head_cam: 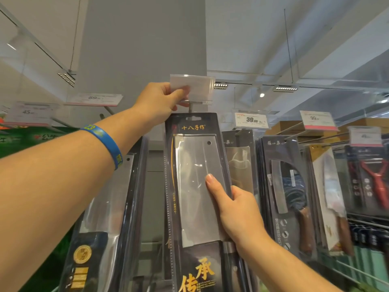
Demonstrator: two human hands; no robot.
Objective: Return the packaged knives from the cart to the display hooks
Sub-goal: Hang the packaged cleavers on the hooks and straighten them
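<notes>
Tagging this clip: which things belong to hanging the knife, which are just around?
In the job: cleaver pack, hook, clear tag holder, left hand, right hand.
Just around: 39.00 price tag, red peeler pack, neighbouring knife pack.

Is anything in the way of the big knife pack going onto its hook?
Only the clear tag flap at the tip of the hook, just above the knife pack. The left hand pinches it, lifted, while the right hand grips the pack. Nothing else visible blocks it.
</notes>
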